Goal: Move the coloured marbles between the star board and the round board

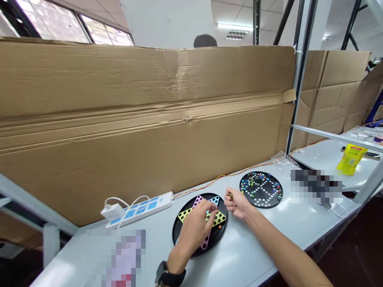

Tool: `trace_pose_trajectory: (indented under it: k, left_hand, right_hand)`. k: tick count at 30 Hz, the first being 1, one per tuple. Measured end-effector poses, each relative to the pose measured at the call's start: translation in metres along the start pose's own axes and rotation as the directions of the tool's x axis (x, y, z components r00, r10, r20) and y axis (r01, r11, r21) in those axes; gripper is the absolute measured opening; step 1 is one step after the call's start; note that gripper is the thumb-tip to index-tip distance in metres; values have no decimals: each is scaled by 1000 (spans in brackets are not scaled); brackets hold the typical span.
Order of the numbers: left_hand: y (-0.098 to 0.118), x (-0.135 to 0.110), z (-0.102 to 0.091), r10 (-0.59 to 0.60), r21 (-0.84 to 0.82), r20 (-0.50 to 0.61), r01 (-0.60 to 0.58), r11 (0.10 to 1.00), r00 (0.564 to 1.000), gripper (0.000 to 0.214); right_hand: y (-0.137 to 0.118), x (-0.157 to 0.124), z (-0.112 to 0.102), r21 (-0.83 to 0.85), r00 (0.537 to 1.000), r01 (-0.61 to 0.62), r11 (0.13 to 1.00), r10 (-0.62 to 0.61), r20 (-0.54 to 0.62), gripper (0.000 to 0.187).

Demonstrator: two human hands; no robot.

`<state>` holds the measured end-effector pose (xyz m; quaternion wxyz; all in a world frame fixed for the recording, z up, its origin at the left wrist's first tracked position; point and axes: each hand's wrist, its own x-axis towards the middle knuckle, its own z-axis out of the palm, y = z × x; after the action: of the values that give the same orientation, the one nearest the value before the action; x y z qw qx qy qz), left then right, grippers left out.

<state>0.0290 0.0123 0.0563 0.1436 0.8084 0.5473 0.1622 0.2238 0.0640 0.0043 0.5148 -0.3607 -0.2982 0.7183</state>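
Note:
My left hand point(197, 225) is over a round black game board point(220, 235) with a coloured star of dark holes. Its fingers are bent, with the thumb apart from the forefinger and nothing visible between them. A small orange piece point(220, 227) lies on the board near the thumb. Just right of the board, my right hand point(237, 203) is closed above the table, and a yellow-green marble point(230, 195) shows at its curled fingers. Beyond it lies a second round black board point(263, 204) with white spots, holding several coloured marbles point(254, 180).
A white power strip point(161, 200) with a plugged-in charger point(113, 212) lies left of the boards. Cardboard point(149, 159) walls the back. Clear plastic point(283, 159), blurred items and a metal post point(295, 115) are at right. A yellow pouch point(351, 159) stands on the neighbouring table.

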Motion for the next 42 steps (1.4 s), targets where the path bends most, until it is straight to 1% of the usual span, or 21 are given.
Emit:
trace_pose_trajectory:
  k: [1,2,3,4,5,6,7,8,10,12,13,15,20,23,25,28,30,33,37,40,42]
  left_hand:
    - [-4,-4,2,5,24,77,-7,1000,997,27]
    - [-7,-8,4,17,44,152,-24,999,988,26]
    - [-9,-12,7,23,61,212,-37,997,977,28]
    - [-10,-15,9,23,79,251,-45,996,968,31]
    - [-11,-17,10,17,98,273,-46,994,962,34]
    - [-10,-18,11,8,120,286,-44,992,958,36]
    - [-9,-18,11,0,141,290,-43,989,957,37]
    - [-7,-17,11,-4,163,294,-46,986,956,36]
    - [-3,-14,9,1,205,313,-69,976,950,37]
    - [0,-10,8,22,236,331,-106,966,943,37]
    - [1,-8,8,35,245,336,-123,962,941,37]
    - [3,-5,9,56,253,344,-150,956,937,37]
    - [2,1,14,102,263,346,-201,944,933,39]
    - [-2,4,11,177,234,327,-261,937,928,35]
    - [-4,7,5,187,210,299,-256,944,936,31]
    - [0,15,-4,179,188,217,-221,957,960,31]
    - [11,23,-3,184,144,153,-206,968,971,28]
    - [38,40,14,237,73,141,-249,966,961,28]
    - [74,72,52,280,47,176,-293,955,944,23]
    - [87,90,73,269,56,207,-285,957,941,26]
    - [88,95,78,260,61,210,-278,959,942,29]
  right_hand:
    - [-8,1,-7,-116,994,65,991,-74,-78,48]
    - [-16,1,-15,-274,971,130,953,-179,-161,52]
    - [-25,0,-24,-452,925,183,873,-309,-222,55]
    - [-34,-2,-34,-619,860,208,757,-443,-252,57]
    - [-41,-4,-45,-757,794,187,626,-550,-258,58]
    - [-48,-7,-57,-855,753,113,507,-605,-260,58]
    - [-54,-11,-68,-914,738,18,405,-623,-261,57]
    - [-58,-14,-80,-945,741,-79,318,-615,-269,55]
    - [-63,-21,-99,-957,775,-230,178,-562,-291,49]
    - [-66,-26,-113,-951,798,-297,83,-525,-295,43]
    - [-66,-27,-118,-949,802,-310,60,-519,-295,41]
    - [-67,-28,-124,-948,790,-314,58,-538,-295,41]
    - [-69,-26,-127,-954,715,-244,176,-632,-300,46]
    - [-68,-26,-126,-957,683,-186,223,-671,-289,47]
    - [-66,-26,-126,-958,665,-164,237,-691,-284,47]
    - [-63,-23,-124,-963,661,-140,232,-702,-265,45]
    - [-62,-22,-124,-968,675,-127,217,-696,-245,46]
    - [-60,-21,-125,-974,697,-122,193,-682,-223,47]
    - [-57,-20,-125,-976,702,-142,165,-679,-217,45]
    - [-55,-19,-123,-973,697,-165,160,-679,-229,41]
    - [-54,-19,-122,-972,702,-176,157,-673,-235,40]
